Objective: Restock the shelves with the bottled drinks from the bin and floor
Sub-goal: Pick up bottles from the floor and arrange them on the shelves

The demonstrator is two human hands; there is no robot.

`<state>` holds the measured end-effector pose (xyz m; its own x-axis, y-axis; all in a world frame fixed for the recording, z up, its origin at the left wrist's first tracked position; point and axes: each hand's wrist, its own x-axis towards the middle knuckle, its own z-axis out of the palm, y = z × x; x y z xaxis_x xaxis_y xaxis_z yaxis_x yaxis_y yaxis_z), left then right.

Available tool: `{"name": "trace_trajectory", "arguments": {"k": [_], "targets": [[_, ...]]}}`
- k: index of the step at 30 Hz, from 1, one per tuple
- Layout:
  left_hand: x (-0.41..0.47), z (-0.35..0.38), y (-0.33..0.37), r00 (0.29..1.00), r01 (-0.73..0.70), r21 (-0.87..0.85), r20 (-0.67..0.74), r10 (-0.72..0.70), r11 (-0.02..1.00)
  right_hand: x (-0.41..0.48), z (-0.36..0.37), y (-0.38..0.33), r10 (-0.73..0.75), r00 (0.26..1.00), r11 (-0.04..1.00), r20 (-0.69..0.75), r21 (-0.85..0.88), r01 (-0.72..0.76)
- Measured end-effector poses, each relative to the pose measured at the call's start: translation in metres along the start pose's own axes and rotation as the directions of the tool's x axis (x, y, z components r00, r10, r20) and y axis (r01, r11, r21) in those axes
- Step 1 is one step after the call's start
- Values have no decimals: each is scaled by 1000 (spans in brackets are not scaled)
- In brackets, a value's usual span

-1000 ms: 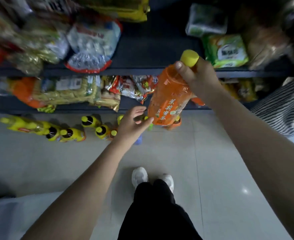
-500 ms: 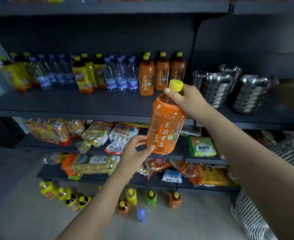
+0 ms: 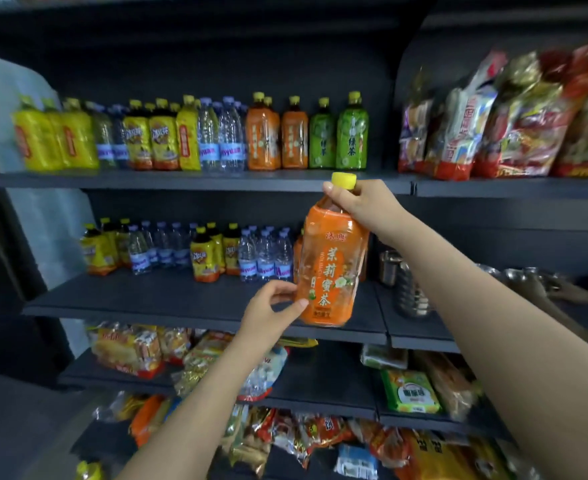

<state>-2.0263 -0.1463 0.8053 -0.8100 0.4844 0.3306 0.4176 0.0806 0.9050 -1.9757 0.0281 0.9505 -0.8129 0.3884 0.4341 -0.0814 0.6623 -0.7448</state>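
I hold an orange tea bottle [image 3: 332, 265] with a yellow cap upright in front of the dark shelves. My right hand [image 3: 363, 206] grips its neck and shoulder just under the cap. My left hand [image 3: 270, 311] touches its lower left side with thumb and fingertips. The bottle hangs before the right end of the middle drinks shelf [image 3: 168, 299], where water bottles [image 3: 264, 254] and yellow-labelled bottles [image 3: 204, 256] stand in rows. More orange bottles [image 3: 275, 133] and green bottles [image 3: 339, 135] stand on the shelf above.
Snack bags [image 3: 514, 119] fill the upper right shelf. Steel cups [image 3: 408, 289] stand right of the middle shelf. Packets of snacks and noodles [image 3: 140, 348] crowd the lower shelves. A yellow bottle [image 3: 90, 471] shows at the bottom left.
The view has tilted up from the floor to the shelves. Both hands have lifted the orange bottle up to the level of the middle shelf.
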Motion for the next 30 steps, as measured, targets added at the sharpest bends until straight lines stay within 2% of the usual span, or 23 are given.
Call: {"name": "trace_trajectory", "arguments": {"k": [8, 15, 20, 30], "targets": [[58, -27, -14, 996, -11, -27, 86, 14, 1000, 43, 25, -18, 56, 997, 998, -44, -40, -58], [103, -34, -49, 984, 28, -39, 179, -21, 999, 71, 58, 4, 169, 981, 981, -95, -77, -176], [126, -25, -63, 985, 53, -77, 167, -39, 996, 90, 66, 11, 148, 985, 979, -92, -131, -159], [209, -34, 10, 976, -196, -51, 89, 200, 979, 171, 2, -35, -6, 988, 992, -154, -123, -13]]}}
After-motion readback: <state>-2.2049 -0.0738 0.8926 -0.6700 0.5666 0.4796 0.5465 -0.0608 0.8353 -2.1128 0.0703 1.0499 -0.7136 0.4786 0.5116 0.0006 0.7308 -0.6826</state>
